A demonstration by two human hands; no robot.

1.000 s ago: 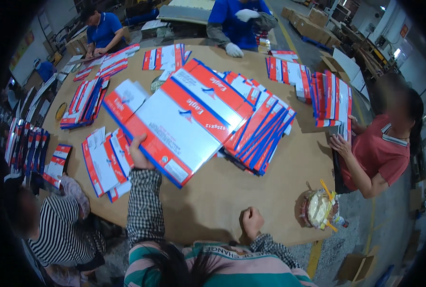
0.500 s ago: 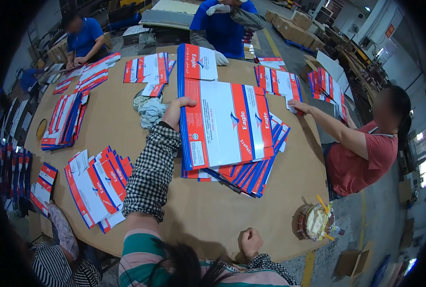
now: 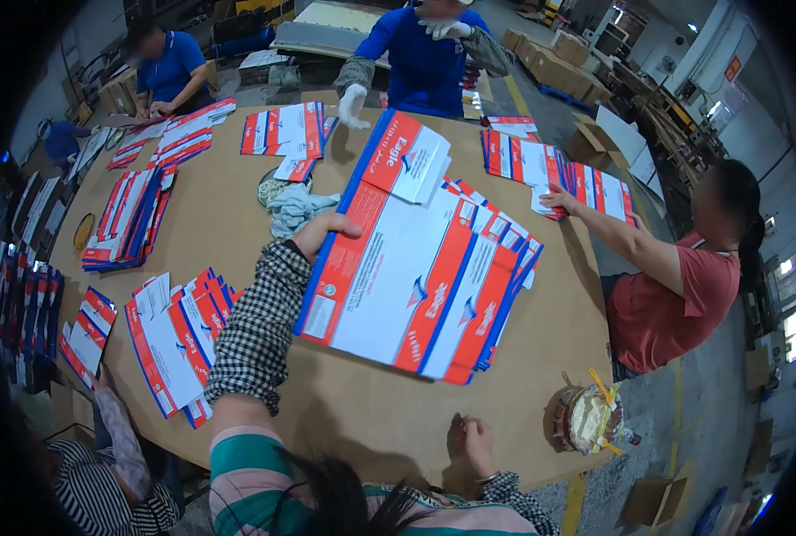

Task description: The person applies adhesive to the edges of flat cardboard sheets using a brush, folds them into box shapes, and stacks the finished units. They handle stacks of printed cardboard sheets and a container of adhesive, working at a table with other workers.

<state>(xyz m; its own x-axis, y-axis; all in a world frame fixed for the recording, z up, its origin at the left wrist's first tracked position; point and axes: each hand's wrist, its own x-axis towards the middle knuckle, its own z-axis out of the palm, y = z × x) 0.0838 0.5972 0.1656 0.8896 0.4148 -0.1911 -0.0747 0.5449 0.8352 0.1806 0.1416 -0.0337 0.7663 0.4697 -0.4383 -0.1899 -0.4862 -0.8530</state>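
Note:
My left hand (image 3: 328, 232) is closed on the left edge of a flat printed carton blank (image 3: 389, 268), red, white and blue, with its thumb on the upper face. The blank is tilted over a fanned pile of similar blanks (image 3: 516, 234), covering most of it. Whether more than one blank is in the grip, I cannot tell. My right hand (image 3: 478, 445) rests near the table's front edge, fingers curled in, with nothing visible in it. To its right stands a tub of pale paste (image 3: 587, 418) with orange-handled tools.
More carton blanks lie at the left (image 3: 170, 344), far left (image 3: 125, 219) and far middle (image 3: 283, 129) of the brown table (image 3: 362, 429). A light blue cloth (image 3: 300, 213) lies by a bowl. Co-workers surround the table; one in red (image 3: 683, 277) handles blanks at right.
The held blank has turned clockwise and shifted toward me, with my left hand moving left and nearer. My right fist has loosened slightly. The co-worker opposite has moved a gloved hand leftward.

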